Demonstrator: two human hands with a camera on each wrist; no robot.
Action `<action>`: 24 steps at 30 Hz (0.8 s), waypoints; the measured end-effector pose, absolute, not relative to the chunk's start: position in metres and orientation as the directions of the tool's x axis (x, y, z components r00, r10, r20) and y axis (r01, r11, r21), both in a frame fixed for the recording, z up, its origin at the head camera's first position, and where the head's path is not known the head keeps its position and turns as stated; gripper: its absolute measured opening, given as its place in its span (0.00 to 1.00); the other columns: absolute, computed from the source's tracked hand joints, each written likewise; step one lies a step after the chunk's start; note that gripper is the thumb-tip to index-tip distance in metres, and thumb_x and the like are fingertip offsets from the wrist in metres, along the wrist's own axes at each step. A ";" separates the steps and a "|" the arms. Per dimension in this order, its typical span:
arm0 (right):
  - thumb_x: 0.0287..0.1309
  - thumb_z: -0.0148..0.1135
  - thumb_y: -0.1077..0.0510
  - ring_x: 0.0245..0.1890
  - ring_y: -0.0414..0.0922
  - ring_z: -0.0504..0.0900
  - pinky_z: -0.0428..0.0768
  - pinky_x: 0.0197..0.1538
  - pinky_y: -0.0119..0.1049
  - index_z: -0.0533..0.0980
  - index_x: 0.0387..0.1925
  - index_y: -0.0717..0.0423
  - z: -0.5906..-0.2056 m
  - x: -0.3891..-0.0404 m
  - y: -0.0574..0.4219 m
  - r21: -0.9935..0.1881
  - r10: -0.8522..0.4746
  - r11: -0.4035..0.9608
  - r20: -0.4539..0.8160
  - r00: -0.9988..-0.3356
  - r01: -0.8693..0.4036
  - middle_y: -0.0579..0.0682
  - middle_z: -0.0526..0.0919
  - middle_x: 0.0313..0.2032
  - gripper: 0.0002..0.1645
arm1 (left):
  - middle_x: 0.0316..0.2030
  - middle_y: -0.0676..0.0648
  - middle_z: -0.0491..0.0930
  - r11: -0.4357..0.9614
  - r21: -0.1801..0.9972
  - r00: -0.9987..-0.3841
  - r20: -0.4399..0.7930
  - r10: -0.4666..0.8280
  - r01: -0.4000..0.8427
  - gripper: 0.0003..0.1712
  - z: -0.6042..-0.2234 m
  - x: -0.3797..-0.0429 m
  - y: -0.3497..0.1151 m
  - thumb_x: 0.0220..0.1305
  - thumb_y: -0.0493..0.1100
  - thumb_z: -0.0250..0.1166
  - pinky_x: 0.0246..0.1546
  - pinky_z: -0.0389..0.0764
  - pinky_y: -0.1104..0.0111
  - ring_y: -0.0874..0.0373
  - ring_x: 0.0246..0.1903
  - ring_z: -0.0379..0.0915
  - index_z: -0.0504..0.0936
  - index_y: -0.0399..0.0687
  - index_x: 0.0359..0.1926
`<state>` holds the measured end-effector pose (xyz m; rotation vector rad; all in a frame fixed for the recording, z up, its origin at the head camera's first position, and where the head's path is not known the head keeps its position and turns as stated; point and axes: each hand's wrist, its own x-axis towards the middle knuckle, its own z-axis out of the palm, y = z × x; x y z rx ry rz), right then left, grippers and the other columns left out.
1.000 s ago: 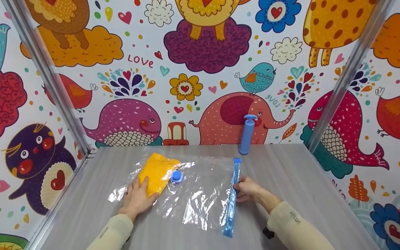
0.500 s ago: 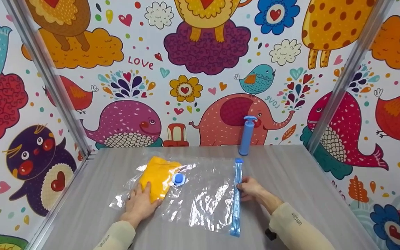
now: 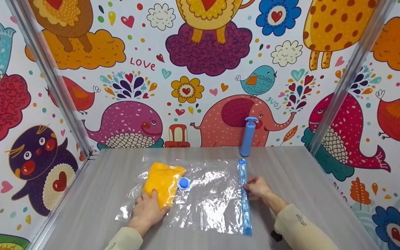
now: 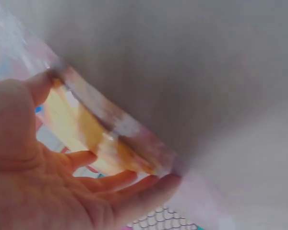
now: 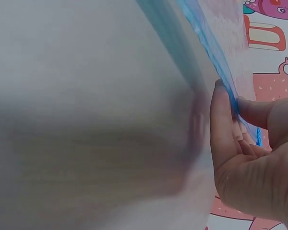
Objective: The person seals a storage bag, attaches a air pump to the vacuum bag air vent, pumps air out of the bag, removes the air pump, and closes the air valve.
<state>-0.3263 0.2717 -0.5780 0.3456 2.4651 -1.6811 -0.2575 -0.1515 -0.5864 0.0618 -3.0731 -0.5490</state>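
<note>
A clear vacuum storage bag (image 3: 207, 194) lies flat on the table, with a folded yellow cloth (image 3: 163, 182) inside its left end. Beside the cloth, the bag carries a round blue valve cap (image 3: 184, 183). My left hand (image 3: 149, 210) grips the bag's left part at the cloth's near corner, thumb and fingers spread around it; the left wrist view shows the yellow through the film. At the opposite end, my right hand (image 3: 258, 188) pinches the blue zip strip (image 3: 245, 198) between thumb and fingers, about midway along it. In the right wrist view, the strip's edge (image 5: 216, 52) runs into that pinch.
Upright near the table's back edge stands a blue hand pump (image 3: 247, 139), behind the bag's right corner. Walls printed with cartoon animals enclose the grey table (image 3: 290, 166) at the back and sides, with metal posts (image 3: 52, 80) at the corners.
Both hands have shifted the bag to the right and slightly nearer to me. Its zip strip, slanted before, now tilts slightly the other way. The pump stays put.
</note>
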 end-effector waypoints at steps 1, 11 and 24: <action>0.70 0.72 0.67 0.27 0.45 0.84 0.93 0.31 0.42 0.76 0.39 0.60 -0.579 -0.327 0.273 -0.894 0.117 0.363 -0.236 -0.965 0.262 0.49 0.82 0.30 0.09 | 0.64 0.17 0.70 0.937 0.347 -0.999 0.024 -0.042 -0.031 0.55 -0.586 -0.255 -0.149 0.61 0.62 0.81 0.53 0.86 0.27 0.22 0.59 0.75 0.71 0.31 0.75; 0.66 0.75 0.65 0.27 0.45 0.84 0.92 0.27 0.40 0.81 0.37 0.62 -0.586 -0.329 0.287 -0.827 0.161 0.521 -0.151 -0.975 0.213 0.51 0.84 0.31 0.08 | 0.52 0.22 0.74 0.949 0.316 -0.995 0.092 -0.030 0.000 0.50 -0.587 -0.236 -0.129 0.58 0.64 0.83 0.43 0.90 0.37 0.29 0.49 0.76 0.75 0.31 0.63; 0.67 0.75 0.63 0.20 0.41 0.81 0.82 0.21 0.31 0.82 0.39 0.60 -0.581 -0.318 0.302 -0.685 0.126 0.708 -0.121 -0.985 0.175 0.51 0.84 0.28 0.07 | 0.44 0.29 0.74 0.972 0.227 -0.993 0.112 0.031 0.056 0.48 -0.586 -0.217 -0.114 0.53 0.65 0.85 0.35 0.89 0.45 0.36 0.41 0.75 0.75 0.34 0.56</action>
